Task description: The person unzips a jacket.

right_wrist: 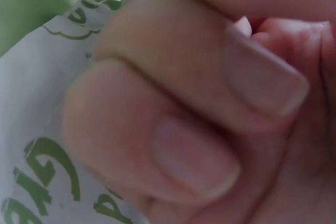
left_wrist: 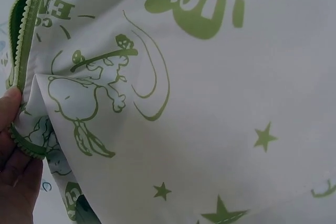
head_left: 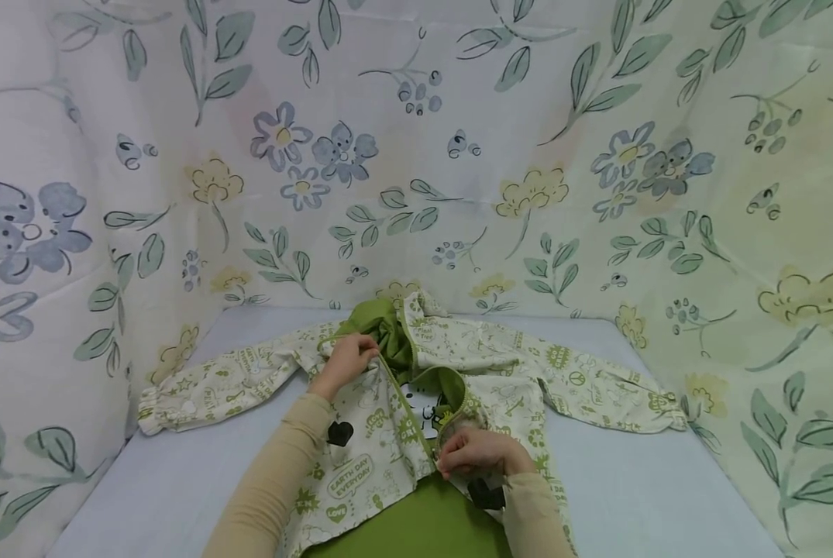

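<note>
A white jacket (head_left: 370, 434) with green print and a green lining lies spread on the table, its front partly open. In the head view my left hand (head_left: 346, 363) pinches the upper part of one green zipper edge (head_left: 392, 381). The left wrist view shows the thumb and fingers (left_wrist: 21, 195) of that hand on the zipper tape, with its teeth (left_wrist: 22, 40) visible. Lower down, my right hand (head_left: 482, 451) pinches the zipper's bottom end near the hem, fingers curled. Those curled fingers (right_wrist: 152, 114) fill the right wrist view and hide what they hold.
The jacket's sleeves (head_left: 228, 387) stretch out to both sides over the pale table (head_left: 639, 480). A green hood (head_left: 374, 325) is bunched at the collar. Two black heart-shaped patches (head_left: 340, 433) are on the front panels. Floral cloth (head_left: 416, 155) walls the back and sides.
</note>
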Available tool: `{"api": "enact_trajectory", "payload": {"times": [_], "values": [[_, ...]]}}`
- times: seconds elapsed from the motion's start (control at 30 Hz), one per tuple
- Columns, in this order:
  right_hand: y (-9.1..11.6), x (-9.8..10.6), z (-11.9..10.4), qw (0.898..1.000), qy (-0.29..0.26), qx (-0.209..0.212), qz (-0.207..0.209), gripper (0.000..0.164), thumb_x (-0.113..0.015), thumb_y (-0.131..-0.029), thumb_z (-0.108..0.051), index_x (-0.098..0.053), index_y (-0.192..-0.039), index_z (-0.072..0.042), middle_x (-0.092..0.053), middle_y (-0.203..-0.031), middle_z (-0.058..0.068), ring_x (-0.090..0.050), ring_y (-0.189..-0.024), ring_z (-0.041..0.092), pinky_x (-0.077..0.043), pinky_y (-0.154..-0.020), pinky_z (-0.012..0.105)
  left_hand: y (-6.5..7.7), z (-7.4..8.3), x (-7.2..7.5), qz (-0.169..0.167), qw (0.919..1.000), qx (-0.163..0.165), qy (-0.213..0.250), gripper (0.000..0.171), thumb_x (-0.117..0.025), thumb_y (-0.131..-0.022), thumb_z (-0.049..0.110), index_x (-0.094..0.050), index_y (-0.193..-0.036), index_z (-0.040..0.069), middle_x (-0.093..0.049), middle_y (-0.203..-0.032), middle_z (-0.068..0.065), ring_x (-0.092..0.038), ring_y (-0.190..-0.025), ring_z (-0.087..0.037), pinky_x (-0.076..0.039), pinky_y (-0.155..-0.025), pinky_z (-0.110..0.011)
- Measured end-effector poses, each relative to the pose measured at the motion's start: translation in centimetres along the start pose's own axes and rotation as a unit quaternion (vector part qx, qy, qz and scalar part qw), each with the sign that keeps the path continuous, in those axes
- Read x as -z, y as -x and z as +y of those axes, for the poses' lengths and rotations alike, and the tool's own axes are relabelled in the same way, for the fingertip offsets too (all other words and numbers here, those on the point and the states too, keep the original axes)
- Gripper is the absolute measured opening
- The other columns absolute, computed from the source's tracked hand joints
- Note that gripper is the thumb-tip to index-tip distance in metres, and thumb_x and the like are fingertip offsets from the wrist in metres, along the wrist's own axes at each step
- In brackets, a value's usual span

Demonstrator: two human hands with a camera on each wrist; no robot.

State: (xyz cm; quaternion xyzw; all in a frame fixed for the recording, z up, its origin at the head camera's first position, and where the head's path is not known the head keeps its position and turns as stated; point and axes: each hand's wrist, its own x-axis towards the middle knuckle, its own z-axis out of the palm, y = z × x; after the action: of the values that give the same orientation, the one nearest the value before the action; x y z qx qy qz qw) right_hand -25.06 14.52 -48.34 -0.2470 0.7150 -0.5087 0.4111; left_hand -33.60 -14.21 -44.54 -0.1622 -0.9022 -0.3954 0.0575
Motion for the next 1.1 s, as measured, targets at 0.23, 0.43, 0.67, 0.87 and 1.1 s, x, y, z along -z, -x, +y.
{"api": "enact_trajectory", "payload": {"times": [0.23, 0.43, 0.67, 0.87, 1.1], "values": [[0.1, -0.4, 0.0, 1.000, -0.001, 0.003, 0.002, 0.019, -0.061, -0.089, -0.016, -0.068, -0.077, -0.002, -0.056, -0.062, -0.001, -0.025, -0.042, 0.004, -0.023, -0.040, 0.021, 0.0, -0.1, -0.1, 0.017, 0.9998, 0.009, 0.002, 0.015, -0.057, -0.093, 0.009, -0.067, -0.100, 0.000, -0.060, -0.093, -0.008, -0.057, -0.084, -0.024, -0.048, -0.069, -0.036], [0.6, -0.7, 0.7, 1.000, 0.016, 0.010, 0.015, 0.022, -0.064, -0.086, -0.013, -0.067, -0.077, 0.007, -0.063, -0.068, 0.001, -0.029, -0.044, 0.005, -0.028, -0.043, 0.019, -0.3, -0.6, 0.5, 0.056, 0.9980, 0.027, 0.010, 0.017, -0.055, -0.095, 0.011, -0.066, -0.103, 0.000, -0.060, -0.092, -0.008, -0.056, -0.077, -0.021, -0.047, -0.064, -0.035], [0.9, -0.4, 1.2, 0.999, 0.048, -0.001, 0.013, 0.024, -0.064, -0.088, -0.017, -0.071, -0.084, 0.006, -0.047, -0.053, -0.005, -0.026, -0.042, 0.006, -0.025, -0.042, 0.021, -0.5, -0.4, 1.3, 0.057, 0.9983, 0.005, 0.006, 0.016, -0.056, -0.094, 0.010, -0.066, -0.103, 0.001, -0.060, -0.095, -0.009, -0.056, -0.083, -0.023, -0.048, -0.068, -0.037], [0.8, -0.6, 1.1, 0.998, 0.062, -0.023, 0.016, 0.022, -0.065, -0.087, -0.016, -0.072, -0.080, 0.004, -0.047, -0.051, -0.007, -0.026, -0.042, 0.005, -0.023, -0.041, 0.020, -0.4, -0.5, 1.1, 0.046, 0.9989, 0.011, 0.001, 0.016, -0.056, -0.094, 0.011, -0.066, -0.102, 0.001, -0.058, -0.095, -0.008, -0.053, -0.084, -0.022, -0.047, -0.068, -0.036], [0.9, -1.2, 0.8, 0.990, 0.119, -0.055, 0.055, 0.021, -0.067, -0.085, -0.018, -0.072, -0.070, -0.003, -0.042, -0.047, -0.007, -0.023, -0.040, 0.006, -0.019, -0.040, 0.020, -0.4, -0.5, 0.7, 0.047, 0.9989, -0.001, -0.005, 0.014, -0.059, -0.092, 0.010, -0.067, -0.101, 0.001, -0.060, -0.095, -0.007, -0.055, -0.086, -0.022, -0.048, -0.071, -0.037]]}}
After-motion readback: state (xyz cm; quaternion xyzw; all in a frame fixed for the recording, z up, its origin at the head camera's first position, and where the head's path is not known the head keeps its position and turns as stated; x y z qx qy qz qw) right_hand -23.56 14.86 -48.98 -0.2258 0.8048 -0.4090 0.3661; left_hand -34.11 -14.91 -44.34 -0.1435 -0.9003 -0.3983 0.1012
